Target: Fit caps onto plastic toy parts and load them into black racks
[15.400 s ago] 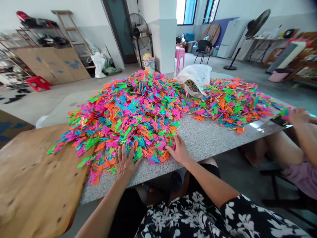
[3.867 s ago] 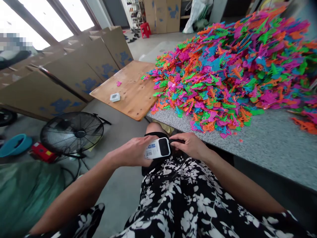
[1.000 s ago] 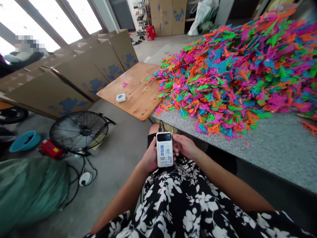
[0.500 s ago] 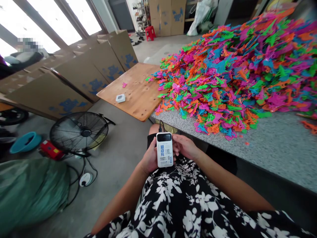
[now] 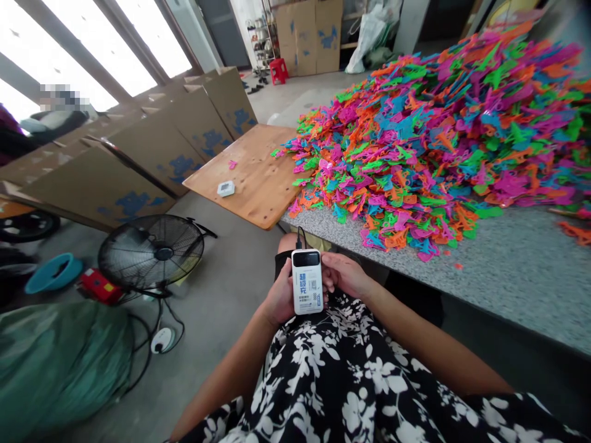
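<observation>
Over my lap I hold a white power bank (image 5: 308, 286) with a dark display at its top and blue printing on its face. A black cable (image 5: 301, 237) is plugged into its upper edge. My left hand (image 5: 281, 294) is closed around the left side, with the thumb along the edge. My right hand (image 5: 348, 275) grips the right side, its thumb at the upper corner and its fingers curled partly behind, where they are hidden. Beyond my hands, a large heap of colourful flat plastic pieces (image 5: 397, 154) lies on the grey speckled tabletop (image 5: 521, 271).
A wooden board (image 5: 258, 178) adjoins the tabletop, bearing a small white device (image 5: 226, 189) and a pink piece (image 5: 232, 164). On the floor at left are a black fan (image 5: 152, 252), a green sack (image 5: 60, 363), a blue basin (image 5: 54, 274) and a power strip (image 5: 162, 340). Cardboard boxes (image 5: 138, 163) line the window side.
My view has shifted slightly, so the surroundings sit a little lower and the left side a little further right. Both hands keep the same hold on the power bank.
</observation>
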`<state>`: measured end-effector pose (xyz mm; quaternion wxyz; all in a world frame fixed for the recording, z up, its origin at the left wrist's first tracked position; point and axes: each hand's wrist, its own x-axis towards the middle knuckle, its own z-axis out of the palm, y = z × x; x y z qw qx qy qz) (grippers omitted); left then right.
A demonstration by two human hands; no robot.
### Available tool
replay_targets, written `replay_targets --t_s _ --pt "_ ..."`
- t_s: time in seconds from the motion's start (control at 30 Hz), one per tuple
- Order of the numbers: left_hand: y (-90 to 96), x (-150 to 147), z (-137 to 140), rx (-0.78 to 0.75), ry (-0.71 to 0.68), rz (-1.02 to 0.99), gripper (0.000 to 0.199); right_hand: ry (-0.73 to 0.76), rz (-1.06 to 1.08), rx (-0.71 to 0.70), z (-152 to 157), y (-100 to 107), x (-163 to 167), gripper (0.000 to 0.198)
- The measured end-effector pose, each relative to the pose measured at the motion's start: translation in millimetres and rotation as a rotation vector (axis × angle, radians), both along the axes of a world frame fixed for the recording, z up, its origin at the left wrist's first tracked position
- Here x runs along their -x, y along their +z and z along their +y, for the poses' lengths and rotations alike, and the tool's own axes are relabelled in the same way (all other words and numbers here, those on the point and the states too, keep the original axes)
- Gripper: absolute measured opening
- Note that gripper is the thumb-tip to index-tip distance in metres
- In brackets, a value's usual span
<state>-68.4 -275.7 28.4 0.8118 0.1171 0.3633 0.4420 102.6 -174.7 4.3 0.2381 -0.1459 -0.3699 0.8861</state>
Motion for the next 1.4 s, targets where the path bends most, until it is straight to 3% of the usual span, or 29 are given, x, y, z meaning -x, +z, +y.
replay_targets --t_s 0.27,0.43,0.53,0.77,1.0,1.23,1.4 --pt "2.3 -4 -13 -0.113 -0.025 0.041 0.100 0.013 0.005 -0.081 -6 -1 -12 0.049" --pt "12.5 -11 -32 -0.264 -0.018 0.097 0.075 -0.079 0.043 -0.093 -12 4 -27 0.051" --pt "23.1 -11 -45 -0.287 0.024 0.182 0.070 -0.142 0.024 -0.086 -14 7 -38 0.045" --pt "45.1 -7 -61 -0.186 0.280 0.496 0.070 -0.221 -0.113 -0.038 -11 -5 -63 0.026" --pt "44.7 6 -62 -0.035 0.558 0.803 0.058 -0.223 -0.187 0.031 -3 -26 -85 0.020" --pt "29.4 10 -42 0.186 0.507 0.872 0.053 -0.171 -0.350 0.022 4 -51 -97 0.022" --pt "30.0 26 -14 0.374 0.413 0.825 0.079 -0.140 -0.543 -0.008 5 -76 -95 0.027"
